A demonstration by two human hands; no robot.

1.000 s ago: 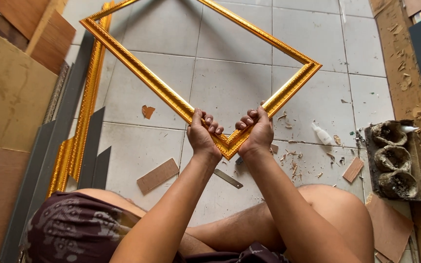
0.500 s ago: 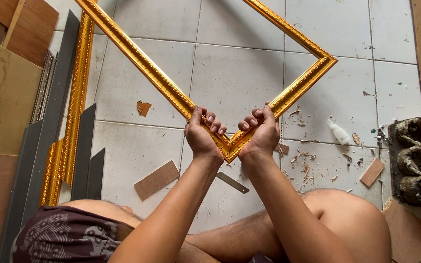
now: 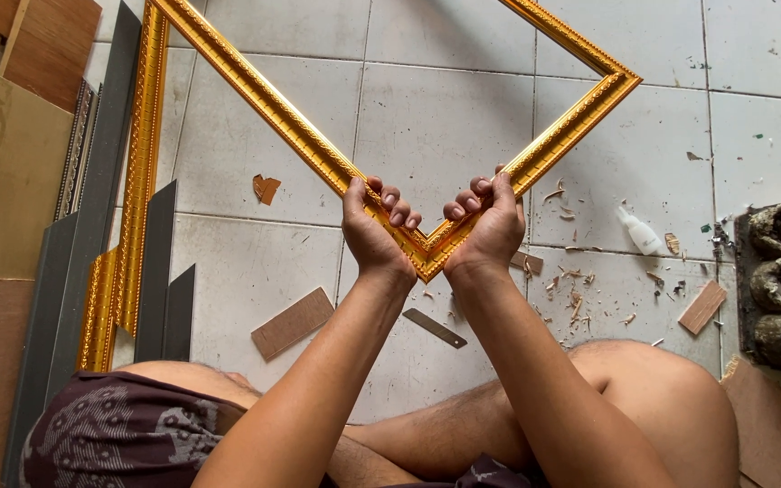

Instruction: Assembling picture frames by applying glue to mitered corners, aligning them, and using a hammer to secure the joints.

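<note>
Over tiled floor point(image 3: 255, 262), both hands (fingers curled) grip gold frame point(image 3: 273, 104).

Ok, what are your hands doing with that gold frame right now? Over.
Left hand and right hand both gripping gold frame at its near corner. Frame held above tiled floor. Nothing between hands.

The gold picture frame point(image 3: 273, 104) is big and has nothing inside it, so the grey floor tiles show through. Its sides are shiny gold with little bumpy patterns along them. It is turned like a diamond, with one corner pointing down at the middle of the picture (that corner is the one being gripped). Two sides run up from there, one to the upper left, one to a corner at the upper right. Its top is cut off.
</note>
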